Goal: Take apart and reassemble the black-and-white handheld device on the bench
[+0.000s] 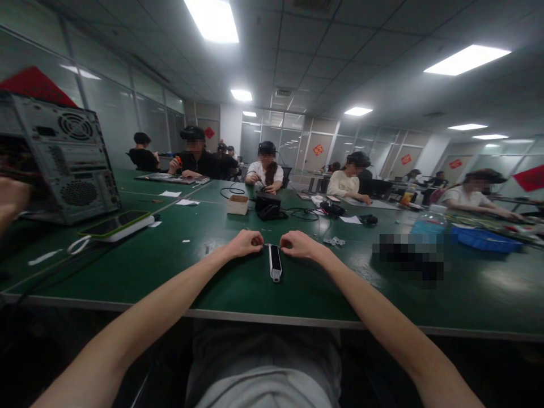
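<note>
Hands, left (pixel 245 242) and right (pixel 298 245), each grip pinched on a thin rod (pixel 268 245) over the green table (pixel 170 272).

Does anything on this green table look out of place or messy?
Mostly small clutter. White paper scraps lie scattered on the green table at the left, beside a computer tower. The left hand and right hand pinch something tiny above a white handheld device. Nothing looks spilled or broken.
</note>
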The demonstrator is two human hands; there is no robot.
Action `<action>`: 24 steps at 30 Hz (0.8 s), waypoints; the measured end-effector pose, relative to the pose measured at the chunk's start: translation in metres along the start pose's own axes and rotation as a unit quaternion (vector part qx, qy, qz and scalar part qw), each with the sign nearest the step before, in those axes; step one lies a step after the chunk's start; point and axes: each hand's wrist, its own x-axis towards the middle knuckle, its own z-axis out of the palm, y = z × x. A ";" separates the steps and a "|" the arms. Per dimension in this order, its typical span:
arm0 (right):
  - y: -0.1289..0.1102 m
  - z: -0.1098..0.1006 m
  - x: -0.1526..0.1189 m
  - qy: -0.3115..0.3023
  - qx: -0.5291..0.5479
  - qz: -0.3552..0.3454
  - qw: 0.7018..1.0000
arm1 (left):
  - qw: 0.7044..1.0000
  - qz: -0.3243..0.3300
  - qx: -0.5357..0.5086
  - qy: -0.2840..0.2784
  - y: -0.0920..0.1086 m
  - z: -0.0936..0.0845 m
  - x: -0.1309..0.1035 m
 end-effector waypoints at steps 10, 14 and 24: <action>0.002 0.002 0.001 -0.015 -0.001 0.008 1.000 | 1.000 -0.007 -0.006 0.018 0.004 0.001 -0.001; 0.001 0.002 0.001 -0.005 -0.013 0.001 1.000 | 1.000 -0.003 -0.003 0.016 0.005 0.002 -0.001; 0.001 0.004 0.002 0.005 -0.009 -0.004 1.000 | 1.000 0.012 0.008 0.009 0.003 0.006 0.000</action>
